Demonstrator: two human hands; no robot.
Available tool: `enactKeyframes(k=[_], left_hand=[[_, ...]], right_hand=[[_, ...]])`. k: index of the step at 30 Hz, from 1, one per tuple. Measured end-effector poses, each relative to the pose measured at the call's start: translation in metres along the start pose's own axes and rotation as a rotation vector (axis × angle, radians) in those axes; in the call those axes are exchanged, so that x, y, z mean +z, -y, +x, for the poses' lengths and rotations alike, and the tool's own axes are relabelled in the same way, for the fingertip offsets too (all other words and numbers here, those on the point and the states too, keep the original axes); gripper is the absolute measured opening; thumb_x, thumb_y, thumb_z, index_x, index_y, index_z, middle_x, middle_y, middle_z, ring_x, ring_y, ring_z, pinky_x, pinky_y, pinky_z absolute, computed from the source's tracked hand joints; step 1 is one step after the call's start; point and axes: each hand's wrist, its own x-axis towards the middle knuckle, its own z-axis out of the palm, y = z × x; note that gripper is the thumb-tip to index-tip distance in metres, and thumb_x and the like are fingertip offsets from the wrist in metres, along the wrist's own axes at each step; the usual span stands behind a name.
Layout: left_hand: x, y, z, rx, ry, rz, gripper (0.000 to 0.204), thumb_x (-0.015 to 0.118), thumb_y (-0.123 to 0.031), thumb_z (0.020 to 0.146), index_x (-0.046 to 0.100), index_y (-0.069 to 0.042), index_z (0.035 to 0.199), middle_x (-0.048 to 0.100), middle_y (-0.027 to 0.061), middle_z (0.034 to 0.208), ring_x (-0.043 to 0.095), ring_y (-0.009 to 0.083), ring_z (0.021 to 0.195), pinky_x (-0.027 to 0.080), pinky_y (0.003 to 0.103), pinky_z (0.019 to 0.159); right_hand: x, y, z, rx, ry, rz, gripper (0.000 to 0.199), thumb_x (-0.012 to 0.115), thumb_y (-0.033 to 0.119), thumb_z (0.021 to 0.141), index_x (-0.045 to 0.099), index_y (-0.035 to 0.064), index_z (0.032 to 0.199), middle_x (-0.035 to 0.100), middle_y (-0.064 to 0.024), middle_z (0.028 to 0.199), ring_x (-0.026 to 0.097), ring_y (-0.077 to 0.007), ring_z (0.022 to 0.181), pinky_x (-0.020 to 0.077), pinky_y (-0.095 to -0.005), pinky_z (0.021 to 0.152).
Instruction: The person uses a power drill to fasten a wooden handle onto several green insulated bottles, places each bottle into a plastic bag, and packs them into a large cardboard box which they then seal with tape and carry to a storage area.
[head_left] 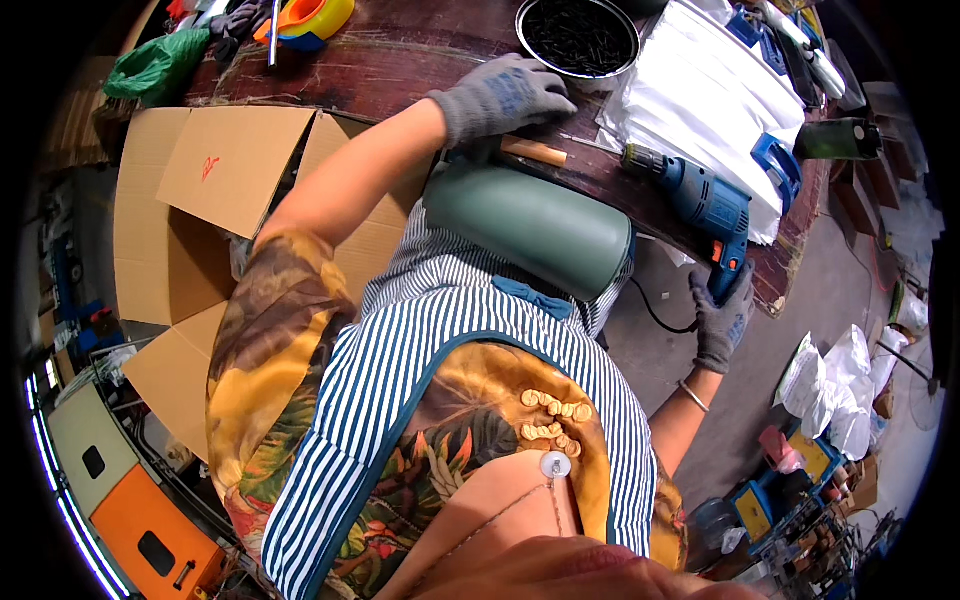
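My left hand [508, 98], in a grey glove with blue markings, rests over the dark red table just below a bowl of black screws [580, 38]. Its fingers reach to the right, loosely apart, and nothing shows in them. A dark green cylinder [535, 222] lies on its side between my striped apron [400, 350] and the table edge. On the right, my gloved right hand [722, 312] is wrapped round the grip of a blue power drill [705, 200]. The drill's chuck points left, toward a short wooden strip [535, 151] on the table.
White plastic sheets or bags [700, 95] cover the table's right part, with blue-handled tools [778, 165] beside them. An open cardboard box [235, 150] stands at the left. A green plastic bag [155, 65] lies at the far left. The drill's black cord [655, 318] hangs below the table edge.
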Motion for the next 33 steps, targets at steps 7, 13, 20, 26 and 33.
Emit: enactKeyframes(k=[7,13,20,26,33], left_hand=[[0.005,-0.008,-0.003,-0.011,0.244,0.182,0.039,0.061,-0.016,0.087,0.061,-0.019,0.126,0.062,0.0045,0.116,0.061,0.0237,0.108,0.050,0.039,0.093],[-0.004,0.005,-0.036,-0.803,-0.065,-1.278,0.029,0.058,-0.011,0.095,0.061,-0.004,0.123,0.068,0.0056,0.104,0.065,0.0155,0.095,0.055,0.031,0.087],[0.016,0.018,-0.039,-1.114,0.040,-1.645,0.028,0.059,-0.020,0.098,0.061,-0.002,0.119,0.068,0.0073,0.101,0.066,0.0133,0.080,0.059,0.027,0.072],[0.011,0.026,-0.042,-1.091,0.148,-1.796,0.029,0.059,-0.020,0.099,0.060,0.000,0.120,0.069,0.0099,0.108,0.068,0.0141,0.087,0.060,0.027,0.075],[0.020,0.020,-0.040,-0.977,-0.012,-1.852,0.031,0.060,-0.019,0.098,0.058,0.000,0.123,0.070,0.0110,0.109,0.068,0.0135,0.089,0.060,0.027,0.077]], right_hand=[[0.000,0.003,-0.016,-0.009,0.032,0.329,0.082,0.078,0.017,0.074,0.039,0.0020,0.145,0.052,-0.0216,0.135,0.052,-0.0361,0.122,0.0423,-0.0453,0.101],[-0.021,0.031,-0.039,0.434,0.238,0.882,0.083,0.075,0.004,0.074,0.038,0.0055,0.148,0.056,-0.0104,0.124,0.062,-0.0151,0.085,0.0545,-0.0270,0.065],[0.015,0.061,-0.065,0.416,0.074,0.782,0.084,0.078,0.007,0.074,0.038,0.0083,0.149,0.053,-0.0139,0.136,0.063,-0.0206,0.100,0.0555,-0.0327,0.081],[0.010,0.078,-0.066,0.539,0.137,0.833,0.085,0.079,0.011,0.074,0.038,0.0080,0.148,0.052,-0.0156,0.137,0.059,-0.0258,0.114,0.0509,-0.0355,0.094],[0.029,0.071,-0.076,0.283,-0.012,0.743,0.082,0.078,0.008,0.078,0.035,0.0065,0.148,0.052,-0.0135,0.128,0.059,-0.0192,0.089,0.0510,-0.0311,0.071]])
